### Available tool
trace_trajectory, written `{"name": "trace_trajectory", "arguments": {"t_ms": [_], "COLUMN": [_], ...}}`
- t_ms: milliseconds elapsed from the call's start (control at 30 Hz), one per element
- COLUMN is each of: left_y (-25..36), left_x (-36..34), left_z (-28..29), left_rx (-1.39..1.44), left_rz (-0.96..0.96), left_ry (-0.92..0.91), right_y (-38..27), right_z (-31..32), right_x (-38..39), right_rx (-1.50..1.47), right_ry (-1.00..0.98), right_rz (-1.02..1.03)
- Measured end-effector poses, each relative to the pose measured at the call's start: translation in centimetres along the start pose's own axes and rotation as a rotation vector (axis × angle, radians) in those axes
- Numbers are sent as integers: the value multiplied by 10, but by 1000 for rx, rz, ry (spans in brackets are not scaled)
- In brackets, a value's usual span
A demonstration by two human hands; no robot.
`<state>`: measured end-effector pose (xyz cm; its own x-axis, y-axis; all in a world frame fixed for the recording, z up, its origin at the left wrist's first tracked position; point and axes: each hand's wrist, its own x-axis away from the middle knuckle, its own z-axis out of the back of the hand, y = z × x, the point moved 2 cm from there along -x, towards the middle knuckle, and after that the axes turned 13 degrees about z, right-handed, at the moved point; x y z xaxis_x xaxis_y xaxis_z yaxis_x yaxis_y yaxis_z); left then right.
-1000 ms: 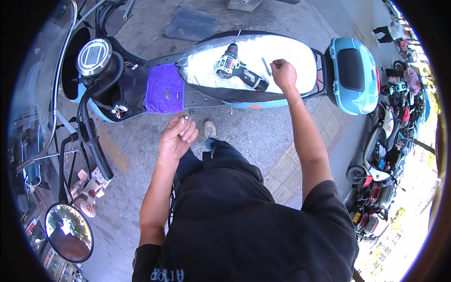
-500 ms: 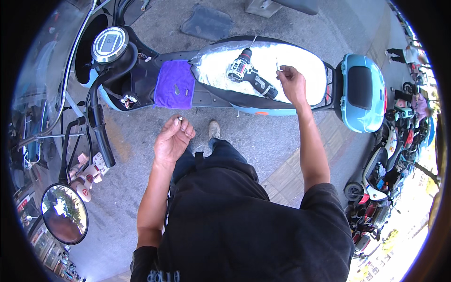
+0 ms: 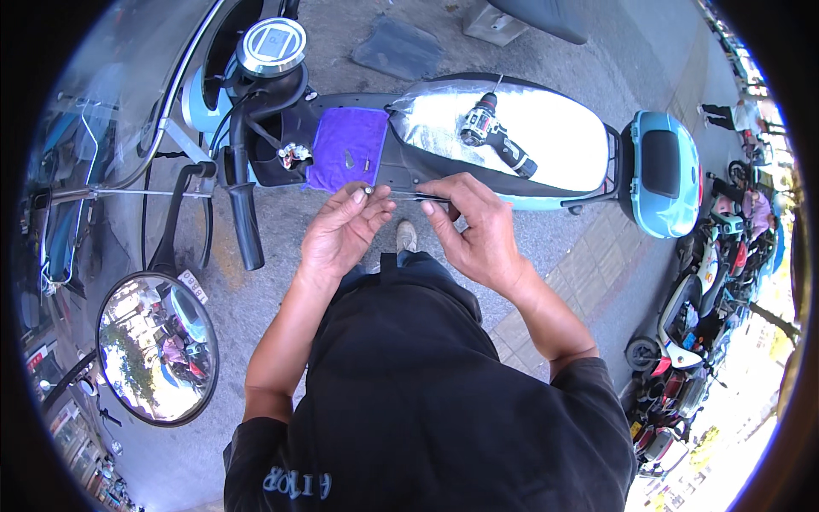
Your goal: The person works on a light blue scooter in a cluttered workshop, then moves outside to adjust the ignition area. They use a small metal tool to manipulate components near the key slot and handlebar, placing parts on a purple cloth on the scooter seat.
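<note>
Pinched in the fingertips of my left hand [image 3: 337, 232] is a small round metal piece [image 3: 368, 190], too small to name. My right hand [image 3: 478, 229] grips a thin tool [image 3: 431, 199] with a dark body and a slim, shiny tip that points at the left fingers. Both hands are close together in front of the scooter. Just beyond them a purple cloth [image 3: 351, 132] covers part of the footboard, with a small grey flat piece [image 3: 348, 160] and a small dark cylinder [image 3: 367, 165] on it. A cordless drill [image 3: 493, 136] lies on the silver-covered seat [image 3: 572, 149].
The scooter's handlebar grip [image 3: 245, 213] and round mirror [image 3: 158, 350] stand at the left. A light-blue top box [image 3: 665, 175] is behind the seat. Parked scooters [image 3: 682, 333] line the right side. A dark mat [image 3: 397, 49] lies on the ground beyond.
My right hand has come left and nearer from over the seat, bringing the thin tool up to the left hand. The left hand has shifted slightly right and farther away, still pinching its piece.
</note>
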<state>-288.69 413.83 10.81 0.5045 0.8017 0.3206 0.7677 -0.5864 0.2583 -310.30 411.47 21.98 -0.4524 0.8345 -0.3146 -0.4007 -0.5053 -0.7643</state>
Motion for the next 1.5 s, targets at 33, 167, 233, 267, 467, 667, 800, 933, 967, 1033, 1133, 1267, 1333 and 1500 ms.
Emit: {"name": "trace_trajectory", "arguments": {"t_ms": [33, 167, 233, 267, 467, 667, 800, 933, 967, 1033, 1133, 1267, 1333, 1500], "left_y": [4, 22, 29, 32, 42, 40, 38, 35, 33, 31, 28, 25, 23, 20], "left_x": [6, 25, 32, 35, 43, 40, 36, 31, 29, 27, 25, 24, 24, 23], "left_z": [0, 4, 7, 8, 11, 7, 6, 4, 3, 2, 1, 0, -1, -2], "left_rx": [-5, -13, -19, -23, -5, 0, 2, -7, -3, -4, 0, -2, 0, -11], "left_rz": [3, 16, 33, 38, 82, 100, 114, 118, 117, 117, 111, 102, 96, 75], "left_ry": [-11, -70, -87, -97, -148, -189, -197, -213, -223, -226, -233, -234, -225, -210], "right_y": [-9, -33, -41, -44, -60, -69, -72, -73, -73, -73, -72, -71, -70, -67], "right_z": [-7, -28, -38, -43, -57, -55, -50, -44, -42, -39, -37, -37, -36, -34], "right_x": [-7, -17, -19, -20, -20, -18, -17, -15, -14, -13, -13, -12, -12, -12], "right_rx": [135, 304, 329, 342, 406, 454, 452, 479, 474, 462, 448, 434, 431, 440], "right_ry": [35, 57, 64, 64, 72, 81, 73, 48, 50, 52, 70, 101, 97, 62], "right_rz": [137, 276, 256, 261, 246, 221, 185, 156, 152, 144, 141, 146, 138, 139]}}
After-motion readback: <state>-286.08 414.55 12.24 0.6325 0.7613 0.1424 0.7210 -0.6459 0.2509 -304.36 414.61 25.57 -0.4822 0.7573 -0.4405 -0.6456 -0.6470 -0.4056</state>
